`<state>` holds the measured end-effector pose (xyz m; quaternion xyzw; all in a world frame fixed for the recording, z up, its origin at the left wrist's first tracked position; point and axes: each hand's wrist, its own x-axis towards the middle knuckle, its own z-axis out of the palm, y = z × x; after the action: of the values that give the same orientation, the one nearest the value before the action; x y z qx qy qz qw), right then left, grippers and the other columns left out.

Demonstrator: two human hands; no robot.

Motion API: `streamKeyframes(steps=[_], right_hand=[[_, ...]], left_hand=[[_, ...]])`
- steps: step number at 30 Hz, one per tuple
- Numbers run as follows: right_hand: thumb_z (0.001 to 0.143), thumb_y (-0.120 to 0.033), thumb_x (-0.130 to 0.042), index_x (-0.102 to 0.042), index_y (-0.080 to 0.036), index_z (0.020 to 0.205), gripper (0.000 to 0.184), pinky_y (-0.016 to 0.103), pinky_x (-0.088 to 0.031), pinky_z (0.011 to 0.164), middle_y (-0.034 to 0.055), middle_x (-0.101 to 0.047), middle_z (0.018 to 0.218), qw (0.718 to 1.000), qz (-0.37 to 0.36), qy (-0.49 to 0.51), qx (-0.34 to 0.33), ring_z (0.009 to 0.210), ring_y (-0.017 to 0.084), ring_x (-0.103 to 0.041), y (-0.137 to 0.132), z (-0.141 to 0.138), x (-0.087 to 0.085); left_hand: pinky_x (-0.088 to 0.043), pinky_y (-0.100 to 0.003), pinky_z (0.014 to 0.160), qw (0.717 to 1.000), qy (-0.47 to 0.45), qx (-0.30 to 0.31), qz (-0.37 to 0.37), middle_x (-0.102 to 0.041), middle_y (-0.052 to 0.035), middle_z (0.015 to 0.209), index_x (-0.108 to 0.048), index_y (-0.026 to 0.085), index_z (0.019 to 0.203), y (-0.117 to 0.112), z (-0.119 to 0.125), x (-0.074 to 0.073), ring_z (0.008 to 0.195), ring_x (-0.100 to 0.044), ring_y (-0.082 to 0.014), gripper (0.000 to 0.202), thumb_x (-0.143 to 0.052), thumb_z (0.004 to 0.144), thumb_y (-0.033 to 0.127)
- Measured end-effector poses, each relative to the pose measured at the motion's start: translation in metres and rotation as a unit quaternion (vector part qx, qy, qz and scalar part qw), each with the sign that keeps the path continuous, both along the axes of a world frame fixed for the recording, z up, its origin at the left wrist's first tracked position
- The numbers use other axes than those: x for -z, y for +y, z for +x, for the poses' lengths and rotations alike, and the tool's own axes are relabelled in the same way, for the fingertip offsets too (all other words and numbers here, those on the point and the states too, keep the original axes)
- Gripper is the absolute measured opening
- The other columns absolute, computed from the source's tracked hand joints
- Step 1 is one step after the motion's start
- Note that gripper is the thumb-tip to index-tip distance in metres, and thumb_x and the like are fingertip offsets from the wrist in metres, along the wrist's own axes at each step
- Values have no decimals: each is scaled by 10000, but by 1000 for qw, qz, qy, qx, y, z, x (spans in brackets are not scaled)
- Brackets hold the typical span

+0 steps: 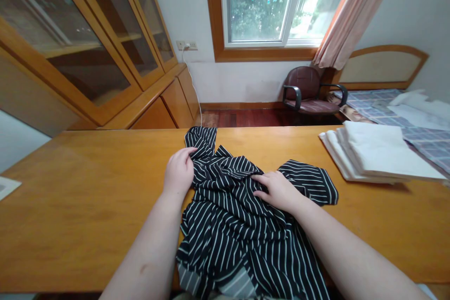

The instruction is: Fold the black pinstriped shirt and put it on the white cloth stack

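Observation:
A black shirt (239, 215) with thin white stripes lies rumpled on the wooden table, its lower part reaching the near edge. One short sleeve (201, 139) points away at the upper left; the other sleeve (312, 180) spreads out to the right. My left hand (179, 171) is at the shirt's left shoulder, fingers curled over the cloth; its thumb is mostly hidden. On the upper right of the shirt rests my right hand (276, 190), palm down, thumb and forefinger apart on the folds. Grey lining shows near the hem.
The wooden table (87, 206) spans the view. A stack of folded white cloth or sheets (379, 150) sits at its right. Beyond are a brown armchair (305, 89), a bed (372, 108) and a window. A glass-door cabinet (105, 33) stands left, with a white cord (193, 84) nearby.

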<state>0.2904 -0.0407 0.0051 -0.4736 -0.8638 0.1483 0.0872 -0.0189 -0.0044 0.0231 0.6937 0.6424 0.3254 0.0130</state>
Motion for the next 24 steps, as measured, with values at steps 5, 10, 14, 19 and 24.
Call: streamKeyframes(steps=[5, 10, 14, 19, 24], right_hand=[[932, -471, -378, -705, -197, 797, 448, 376, -402, 816, 80, -670, 802, 999, 26, -1, -23, 860, 215, -581, 0, 1, -7], [938, -406, -382, -553, -201, 1213, 383, 360, -410, 961, 89, -564, 1267, 996, 16, 86, -9, 1144, 203, -525, -1, 1, 3], [884, -446, -472, -290, -160, 1425, 638, 420, -365, 1027, 137, -439, 1395, 990, 69, 100, 78, 1262, 244, -426, 1, 1, 11], [842, -449, -548, -376, -166, 1393, 643, 503, -308, 1028, 130, -607, 1180, 993, 96, 43, 60, 1126, 289, -497, 5, 2, 12], [909, -467, -434, -657, -194, 1064, 386, 384, -432, 881, 94, -643, 966, 999, 30, 39, -4, 935, 220, -560, 5, 1, 3]], left_hand=[[-382, -445, 1019, 980, 113, -73, -145, -536, -66, 1330, -600, 213, 1202, 17, -26, 20, 1229, -468, -267, 537, -353, 756, 45], [-100, -612, 1096, 963, 172, 54, -199, -263, -23, 1514, -459, 279, 1353, 18, -20, 26, 1405, -100, -346, 551, -525, 810, 348], [-62, -567, 1116, 942, 176, 185, -216, -281, 3, 1508, -486, 323, 1322, 12, -5, 24, 1407, -133, -310, 608, -567, 760, 541], [-323, -427, 1050, 946, 144, 150, -248, -467, -56, 1402, -503, 242, 1318, 9, 2, 21, 1262, -432, -276, 640, -486, 786, 599], [-444, -383, 905, 956, 83, 69, -274, -651, -81, 1163, -662, 220, 1087, 9, -6, 10, 1064, -585, -263, 580, -208, 907, 533]])
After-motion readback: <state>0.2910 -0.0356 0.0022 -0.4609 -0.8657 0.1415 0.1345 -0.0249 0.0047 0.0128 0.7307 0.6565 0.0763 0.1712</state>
